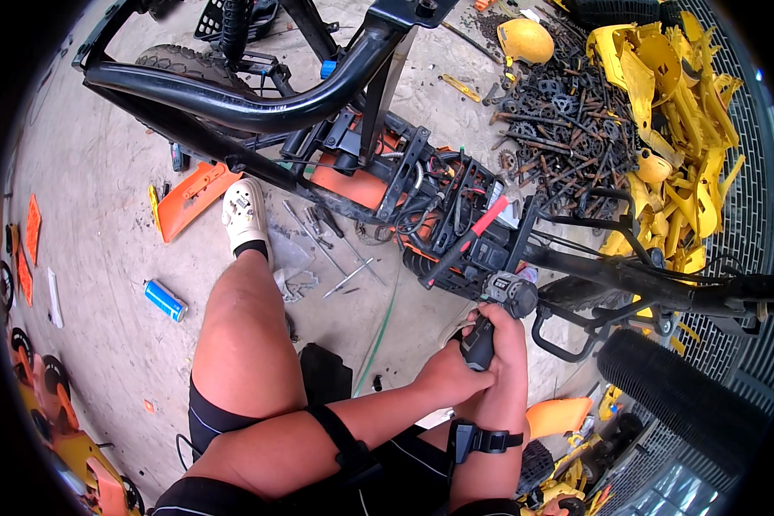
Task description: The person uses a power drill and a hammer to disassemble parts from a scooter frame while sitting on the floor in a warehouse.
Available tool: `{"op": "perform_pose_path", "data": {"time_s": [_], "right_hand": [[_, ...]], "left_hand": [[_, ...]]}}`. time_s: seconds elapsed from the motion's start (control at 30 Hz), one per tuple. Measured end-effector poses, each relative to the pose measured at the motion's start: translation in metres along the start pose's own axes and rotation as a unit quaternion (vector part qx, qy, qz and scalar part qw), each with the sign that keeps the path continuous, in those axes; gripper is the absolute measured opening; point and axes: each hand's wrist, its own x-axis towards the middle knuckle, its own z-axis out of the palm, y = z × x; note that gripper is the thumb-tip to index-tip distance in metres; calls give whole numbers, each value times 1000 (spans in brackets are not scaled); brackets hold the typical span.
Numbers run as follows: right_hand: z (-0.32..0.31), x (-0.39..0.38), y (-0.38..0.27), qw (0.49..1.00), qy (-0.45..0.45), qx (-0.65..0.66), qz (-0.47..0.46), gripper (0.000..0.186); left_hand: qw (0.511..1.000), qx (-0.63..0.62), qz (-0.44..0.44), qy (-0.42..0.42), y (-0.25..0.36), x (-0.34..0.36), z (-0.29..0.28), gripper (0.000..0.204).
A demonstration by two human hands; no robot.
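Observation:
A dark grey power tool with a round head [509, 294] is held low over the frame of a partly stripped small vehicle [439, 189]. My right hand [506, 344] wraps round its black grip [478, 346]. My left hand [451, 374] is closed against the same grip from the left, its fingers partly hidden. What the tool's nose touches cannot be made out. Just beyond lies a red and black long-handled tool [469, 241], resting across the exposed wiring and a black box. Orange panels [346, 182] sit inside the frame.
Thick black tubing [232, 99] arches across the upper left. Dirty metal parts [559, 138] and broken yellow plastic covers [679, 129] are heaped at far right. Near my shoe [245, 215] lie an orange panel [193, 198], metal rods [314, 232] and a blue can [165, 300].

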Motion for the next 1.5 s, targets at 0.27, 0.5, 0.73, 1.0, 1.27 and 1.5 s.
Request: {"op": "perform_pose_path", "data": {"time_s": [0.27, 0.5, 0.73, 1.0, 1.27, 1.5], "right_hand": [[1, -3, 1, 1000, 1, 1, -7, 20], [-2, -1, 10, 999, -35, 34, -21, 24], [-2, -14, 7, 998, -31, 44, -42, 27], [0, -12, 5, 997, -37, 53, -52, 40], [-3, -3, 13, 998, -37, 37, -43, 30], [-3, -1, 9, 999, -30, 12, -43, 31]], "left_hand": [[1000, 1, -5, -17, 3, -3, -4, 75], [1000, 8, -4, -3, 1, -7, -6, 66], [1000, 12, 13, -16, -2, -11, -4, 71], [999, 34, 36, -23, 10, -14, -12, 66], [999, 15, 39, -13, -18, 5, 1, 54], [999, -17, -7, -28, 2, -3, -6, 51]]}}
